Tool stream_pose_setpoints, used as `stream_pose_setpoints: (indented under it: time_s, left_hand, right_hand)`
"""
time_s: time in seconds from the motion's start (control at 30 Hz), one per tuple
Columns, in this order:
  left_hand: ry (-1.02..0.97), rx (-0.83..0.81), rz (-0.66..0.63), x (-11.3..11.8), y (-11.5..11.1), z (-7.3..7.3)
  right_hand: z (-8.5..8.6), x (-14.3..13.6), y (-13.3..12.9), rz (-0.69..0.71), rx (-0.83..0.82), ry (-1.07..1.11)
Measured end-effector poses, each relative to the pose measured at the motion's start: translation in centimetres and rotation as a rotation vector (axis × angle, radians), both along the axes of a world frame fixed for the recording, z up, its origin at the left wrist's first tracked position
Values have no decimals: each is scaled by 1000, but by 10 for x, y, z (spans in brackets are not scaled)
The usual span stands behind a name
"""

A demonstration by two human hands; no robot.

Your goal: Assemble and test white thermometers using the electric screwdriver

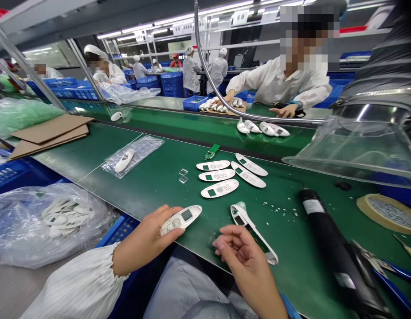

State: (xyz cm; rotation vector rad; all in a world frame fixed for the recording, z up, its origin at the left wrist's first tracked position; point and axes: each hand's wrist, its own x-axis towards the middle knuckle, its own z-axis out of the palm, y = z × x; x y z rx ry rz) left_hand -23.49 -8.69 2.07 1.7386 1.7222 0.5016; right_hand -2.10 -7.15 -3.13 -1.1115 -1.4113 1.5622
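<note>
My left hand (158,230) is closed around a white oval plastic housing cover (182,220), which has a square display window and round button outlines. To its right, my right hand (241,252) has its fingers curled in and pinched together; what is between the fingertips, if anything, I cannot make out. Just beyond that hand lies a white device housing (254,228), its inside with a dark circuit board facing up. Several similar white covers (219,188) lie in two groups ahead. Near them are two small transparent window pieces (183,179) and a green circuit board (212,152).
A black electric screwdriver (331,248), blue-handled pliers (388,274) and a tape roll (388,212) holding small parts are at right. An extraction hood (358,146) overhangs there. Left are a bubble-wrap sheet (145,150), cardboard (52,133) and a bag of covers (52,226). A co-worker (281,84) sits across.
</note>
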Motion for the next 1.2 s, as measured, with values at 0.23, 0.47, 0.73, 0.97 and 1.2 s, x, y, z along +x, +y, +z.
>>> stream_pose_setpoints:
  time_s: [0.23,0.47,0.73,0.97,1.2]
  left_hand:
    - [-462,-263,-38,17,13,1]
    - [-563,-362,-114,27,7,5]
    - [-399,-323,-165,31,8,0]
    - [-200,-114,-175,40,7,3]
    - [-1,-61,-133,45,6,3]
  right_hand:
    - [8,5,4,-22,50,-190]
    - [20,2,11,-14,54,-136]
    - [15,-3,14,17,26,-185]
    - [23,-2,15,30,34,-252]
    - [20,-2,13,38,56,-277]
